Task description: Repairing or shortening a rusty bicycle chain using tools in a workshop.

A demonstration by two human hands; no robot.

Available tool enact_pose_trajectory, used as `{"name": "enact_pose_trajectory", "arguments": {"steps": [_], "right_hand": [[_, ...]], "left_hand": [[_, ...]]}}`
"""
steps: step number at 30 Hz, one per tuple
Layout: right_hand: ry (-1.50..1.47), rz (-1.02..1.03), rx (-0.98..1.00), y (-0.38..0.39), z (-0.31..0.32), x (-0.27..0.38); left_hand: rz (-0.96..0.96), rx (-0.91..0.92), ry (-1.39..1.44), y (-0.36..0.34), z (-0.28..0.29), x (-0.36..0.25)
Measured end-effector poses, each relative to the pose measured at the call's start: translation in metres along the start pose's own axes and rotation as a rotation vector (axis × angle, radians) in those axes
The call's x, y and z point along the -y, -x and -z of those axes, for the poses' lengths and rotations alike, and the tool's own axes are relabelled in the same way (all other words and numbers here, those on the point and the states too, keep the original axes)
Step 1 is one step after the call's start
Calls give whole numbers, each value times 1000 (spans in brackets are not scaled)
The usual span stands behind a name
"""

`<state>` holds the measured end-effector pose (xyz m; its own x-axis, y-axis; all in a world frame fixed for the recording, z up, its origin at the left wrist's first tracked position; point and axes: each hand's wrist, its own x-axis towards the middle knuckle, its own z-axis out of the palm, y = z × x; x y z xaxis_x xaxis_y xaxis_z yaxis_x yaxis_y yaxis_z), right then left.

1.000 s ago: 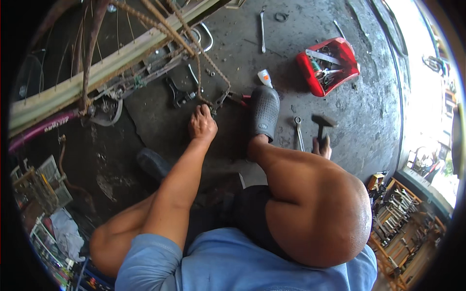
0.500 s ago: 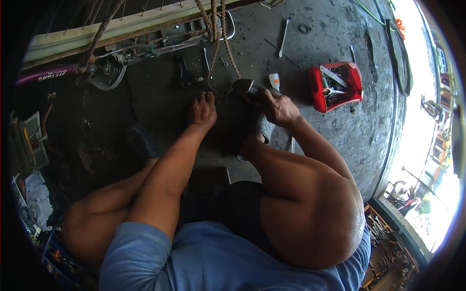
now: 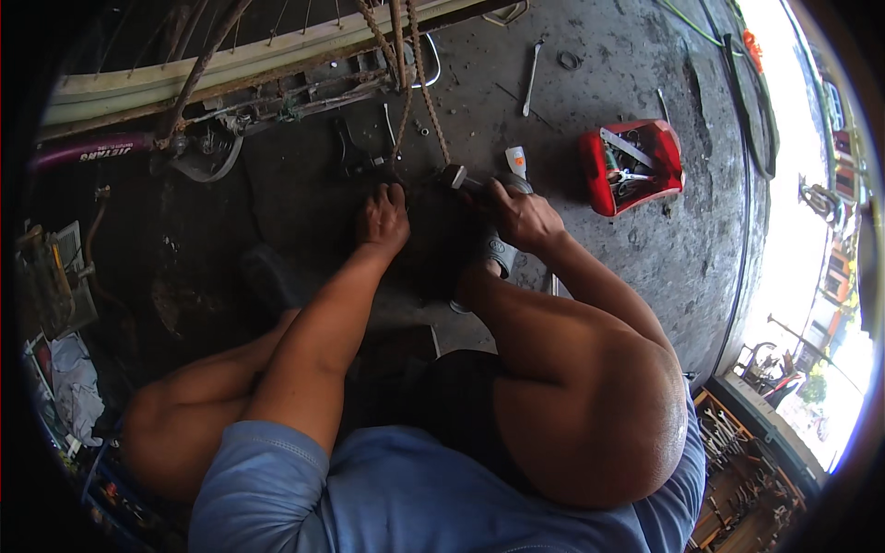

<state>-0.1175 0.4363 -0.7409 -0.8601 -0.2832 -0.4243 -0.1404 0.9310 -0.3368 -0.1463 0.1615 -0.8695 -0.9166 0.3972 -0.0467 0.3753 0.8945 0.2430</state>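
My right hand (image 3: 527, 219) is wrapped round the handle of a hammer (image 3: 454, 177), whose metal head points left toward my other hand. My left hand (image 3: 383, 219) is closed low over the dark floor, its fingertips just below the end of a hanging strand of rusty bicycle chain (image 3: 422, 78). What those fingers pinch is hidden. Another strand of the chain comes down close to the hammer head. Above both hands stands a bicycle wheel with a pale rim (image 3: 277, 63), beside a purple frame tube (image 3: 92, 150).
A red open container (image 3: 604, 189) of tools sits to the right, near a small white bottle (image 3: 516, 162). A wrench (image 3: 532, 78) and a black crank-like part (image 3: 348, 147) lie on the floor. At lower right is a wooden tool tray (image 3: 737, 461). My knees flank my arms.
The hammer head has come down slightly and turned, so its face shows differently. My left hand has stayed almost in place. The whole view has shifted a little.
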Motion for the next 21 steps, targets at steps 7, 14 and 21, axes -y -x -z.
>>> {"name": "enact_pose_trajectory", "arguments": {"steps": [7, 14, 21], "right_hand": [[-285, -92, -296, -3, 30, 22], [-38, -121, 36, 1, 17, 22], [-157, -71, -145, -1, 26, 33]], "left_hand": [[24, 63, 7, -4, 16, -5], [27, 80, 11, -2, 14, -12], [34, 134, 22, -7, 19, -6]]}}
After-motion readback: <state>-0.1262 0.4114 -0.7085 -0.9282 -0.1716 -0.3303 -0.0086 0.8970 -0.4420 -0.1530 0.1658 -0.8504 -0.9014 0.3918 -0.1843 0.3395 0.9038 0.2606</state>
